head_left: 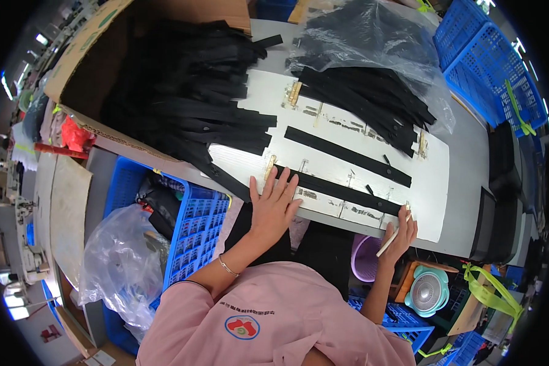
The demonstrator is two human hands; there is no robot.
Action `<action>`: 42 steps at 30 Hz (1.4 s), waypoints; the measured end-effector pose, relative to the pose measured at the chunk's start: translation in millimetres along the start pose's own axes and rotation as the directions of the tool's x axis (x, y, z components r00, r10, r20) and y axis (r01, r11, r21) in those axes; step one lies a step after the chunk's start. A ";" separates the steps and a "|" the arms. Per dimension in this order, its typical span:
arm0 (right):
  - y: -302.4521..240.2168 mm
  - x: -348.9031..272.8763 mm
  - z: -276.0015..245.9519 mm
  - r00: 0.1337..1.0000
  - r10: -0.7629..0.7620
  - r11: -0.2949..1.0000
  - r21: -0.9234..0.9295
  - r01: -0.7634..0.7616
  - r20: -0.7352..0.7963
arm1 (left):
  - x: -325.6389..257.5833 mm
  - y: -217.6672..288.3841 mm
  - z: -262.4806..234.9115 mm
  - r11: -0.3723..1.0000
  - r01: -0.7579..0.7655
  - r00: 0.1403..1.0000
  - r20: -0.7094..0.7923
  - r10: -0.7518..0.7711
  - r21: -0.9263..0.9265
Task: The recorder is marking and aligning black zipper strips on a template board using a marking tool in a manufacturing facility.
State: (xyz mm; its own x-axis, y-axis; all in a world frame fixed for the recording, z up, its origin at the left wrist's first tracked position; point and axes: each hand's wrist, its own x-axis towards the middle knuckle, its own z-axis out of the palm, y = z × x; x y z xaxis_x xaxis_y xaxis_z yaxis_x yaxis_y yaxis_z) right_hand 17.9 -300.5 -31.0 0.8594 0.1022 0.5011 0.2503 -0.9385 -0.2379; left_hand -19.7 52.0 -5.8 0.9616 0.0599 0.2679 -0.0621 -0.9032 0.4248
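My left hand (pixel 274 204) lies flat, fingers spread, on the left end of a black zipper strip (pixel 341 191) on a white board (pixel 430 177). My right hand (pixel 401 233) holds a thin white stick (pixel 389 241) at the strip's right end, near the board's front edge. A second black zipper strip (pixel 346 155) lies parallel just beyond the first.
A heap of black zipper strips (pixel 189 91) fills an open cardboard box at the left. More strips (pixel 366 91) spill from a clear plastic bag at the back. Blue crates (pixel 198 229) stand at lower left and top right. A lilac basket (pixel 365 256) and a small fan (pixel 428 291) sit below the table.
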 end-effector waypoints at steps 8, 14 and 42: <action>-7.4 2.6 -7.2 0.998 -0.044 0.999 -0.026 0.045 0.033 | 8.6 -6.2 -4.4 0.997 -0.006 1.000 0.008 0.007 -0.076; -75.6 29.5 -7.0 0.962 0.272 0.923 0.291 -0.252 -0.032 | 11.3 -8.5 -3.8 0.997 -0.019 0.999 -0.026 0.017 -0.070; -212.6 82.6 72.1 0.941 0.031 0.607 0.742 -0.285 0.336 | 9.4 -9.5 1.0 0.995 -0.017 0.996 -0.094 0.007 -0.103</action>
State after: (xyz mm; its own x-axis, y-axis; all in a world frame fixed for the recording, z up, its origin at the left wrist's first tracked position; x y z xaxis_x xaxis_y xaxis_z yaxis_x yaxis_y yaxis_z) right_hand 67.8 -68.8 0.9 0.9665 0.1782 0.1849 0.2383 -0.3540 -0.9044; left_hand -9.7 60.7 -8.2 0.9319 0.0931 0.3505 -0.1051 -0.8556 0.5068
